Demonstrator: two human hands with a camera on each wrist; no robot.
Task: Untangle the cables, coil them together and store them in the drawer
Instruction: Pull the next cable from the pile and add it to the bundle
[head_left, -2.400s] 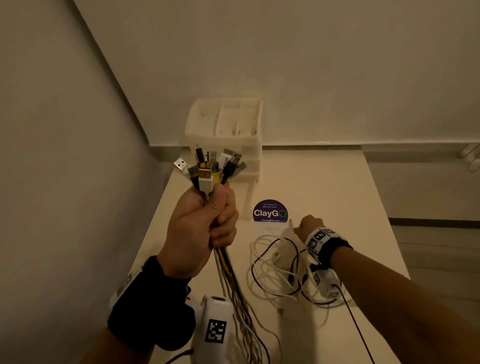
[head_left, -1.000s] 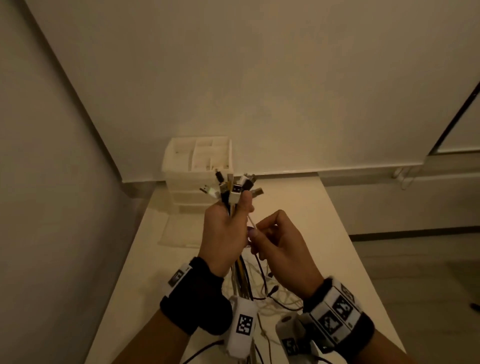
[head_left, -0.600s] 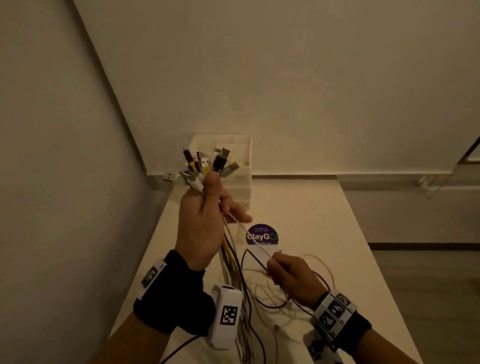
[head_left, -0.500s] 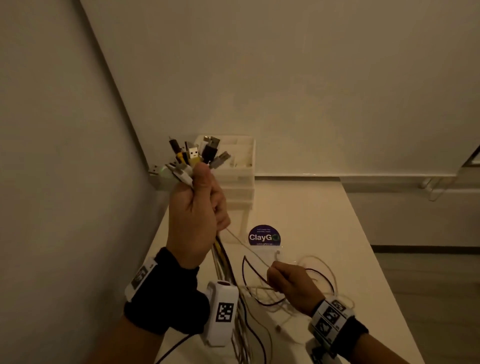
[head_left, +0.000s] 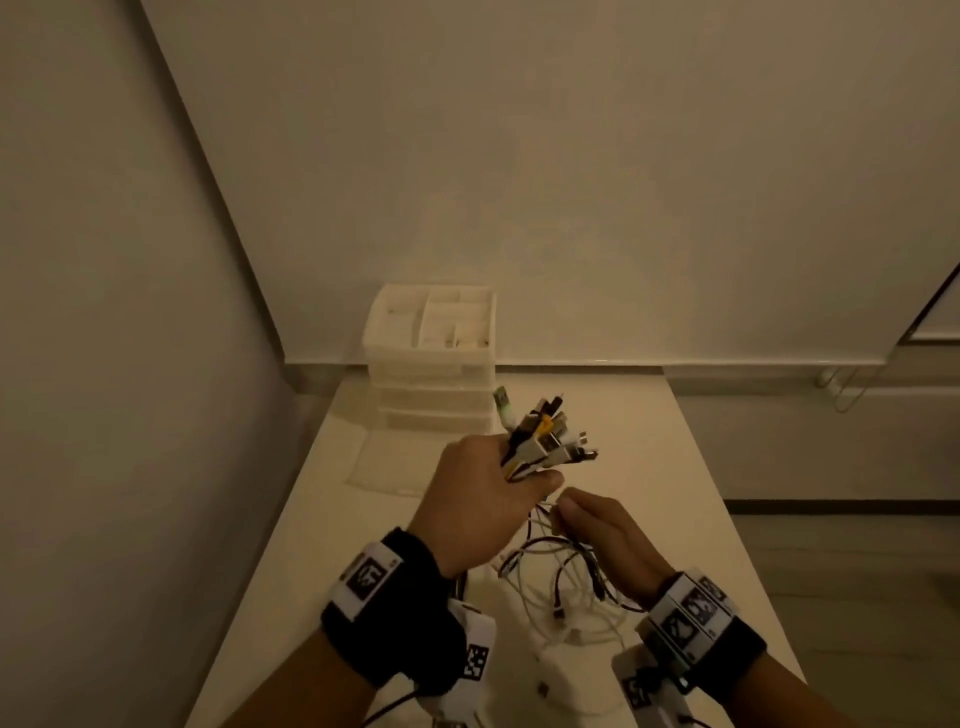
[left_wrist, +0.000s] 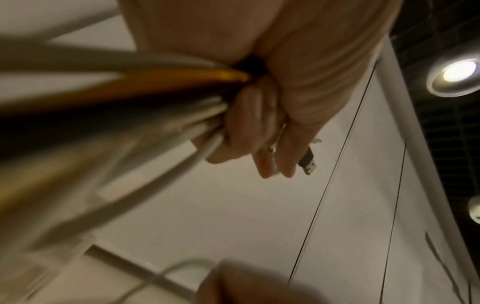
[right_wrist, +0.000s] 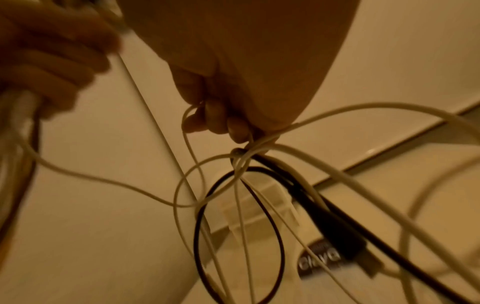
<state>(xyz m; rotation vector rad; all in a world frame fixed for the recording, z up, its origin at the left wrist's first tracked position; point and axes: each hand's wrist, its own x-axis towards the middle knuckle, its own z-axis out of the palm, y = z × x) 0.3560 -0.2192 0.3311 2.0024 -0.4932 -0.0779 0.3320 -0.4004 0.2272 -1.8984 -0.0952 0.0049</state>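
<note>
My left hand (head_left: 480, 501) grips a bundle of cables (head_left: 540, 441) near their plug ends, which fan out up and to the right over the table. In the left wrist view the fingers (left_wrist: 259, 131) curl round white, yellow and black cables (left_wrist: 155, 96), with a USB plug (left_wrist: 307, 161) sticking out. My right hand (head_left: 605, 532) sits just right of the left and pinches thin white cables (right_wrist: 249, 156). A tangle of white and black cables (head_left: 561, 587) hangs below both hands onto the table. The white drawer unit (head_left: 434, 364) stands at the table's far end, its drawers shut.
The white table (head_left: 675, 467) runs away from me, with a wall close on the left. A purple round sticker (right_wrist: 320, 261) lies on the table under the hanging cables. A flat translucent sheet (head_left: 384, 462) lies in front of the drawer unit.
My left hand has come down and right with the bundle, its plugs now tilted right. My right hand has risen from the table to meet it, still pinching thin cable.
</note>
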